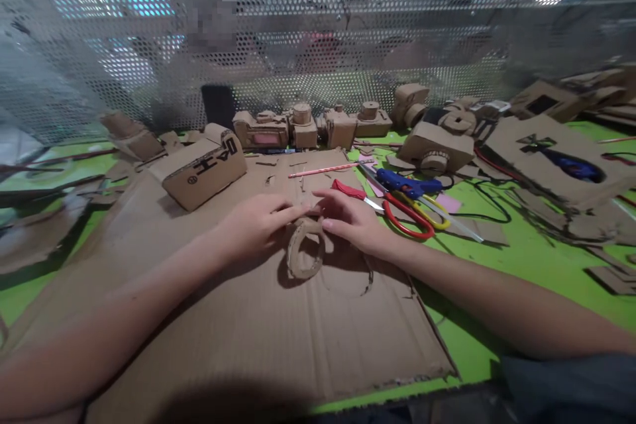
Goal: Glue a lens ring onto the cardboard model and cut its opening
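A cardboard ring (294, 257) stands near the middle of a large flat cardboard sheet (258, 338). At the ring's upper left, my left hand (258, 222) has its fingers closed round a small cardboard piece at the ring's top. My right hand (354, 218) pinches the same area from the right, thumb against the ring's upper edge. The small piece between the fingertips is mostly hidden. Just right of my right hand lie a red-handled knife (350, 190) and red-handled scissors (410, 228).
A cardboard box (203, 175) sits at the left. Behind stand several cardboard camera models (261, 131). A blue glue gun (405, 182) and a pencil (322, 171) lie beyond my hands. Perforated metal (308, 33) closes off the back.
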{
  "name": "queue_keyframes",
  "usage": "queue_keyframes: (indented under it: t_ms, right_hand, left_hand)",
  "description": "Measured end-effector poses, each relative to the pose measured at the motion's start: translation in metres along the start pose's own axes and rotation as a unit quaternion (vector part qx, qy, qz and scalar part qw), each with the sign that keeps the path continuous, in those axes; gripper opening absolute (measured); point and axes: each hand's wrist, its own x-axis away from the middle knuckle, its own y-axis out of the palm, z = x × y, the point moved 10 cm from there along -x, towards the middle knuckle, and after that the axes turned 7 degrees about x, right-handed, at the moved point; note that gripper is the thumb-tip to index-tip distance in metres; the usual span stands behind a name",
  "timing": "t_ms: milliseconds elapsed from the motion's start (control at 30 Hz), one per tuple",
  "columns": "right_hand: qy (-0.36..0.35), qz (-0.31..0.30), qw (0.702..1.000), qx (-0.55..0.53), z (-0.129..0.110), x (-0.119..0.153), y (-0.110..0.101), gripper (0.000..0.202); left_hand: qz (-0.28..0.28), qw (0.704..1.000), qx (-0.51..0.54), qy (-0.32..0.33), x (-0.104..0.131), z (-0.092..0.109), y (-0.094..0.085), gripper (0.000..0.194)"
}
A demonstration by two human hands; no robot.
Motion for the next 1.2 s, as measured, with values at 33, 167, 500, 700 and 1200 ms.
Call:
queue_keyframes:
  t_ms: [33,167,500,700,1200]
  right_hand:
    - [-0.018,-0.009,0.999,0.032,-0.005,0.000,0.002,0.058]
    - [-0.100,-0.035,0.987,0.118,-0.023,0.003,0.010,0.051]
    - [-0.003,-0.050,0.999,0.006,-0.012,0.000,-0.011,0.035]
    - [0.059,-0.038,0.992,-0.102,0.017,-0.012,-0.019,0.033]
    - [0.179,-0.193,0.909,-0.323,0.008,-0.063,0.059,0.020]
  left_hand:
    - [-0.003,1.000,0.019,-0.014,0.001,-0.002,0.002,0.037]
    - [-0.001,0.991,0.067,-0.113,0.005,-0.014,0.007,0.036]
    - [0.012,0.962,-0.092,-0.257,0.010,-0.081,-0.093,0.072]
    - [-0.028,0.913,-0.139,-0.382,0.069,-0.161,-0.123,0.079]
    - [0.121,0.930,-0.045,-0.345,0.041,-0.126,-0.161,0.071]
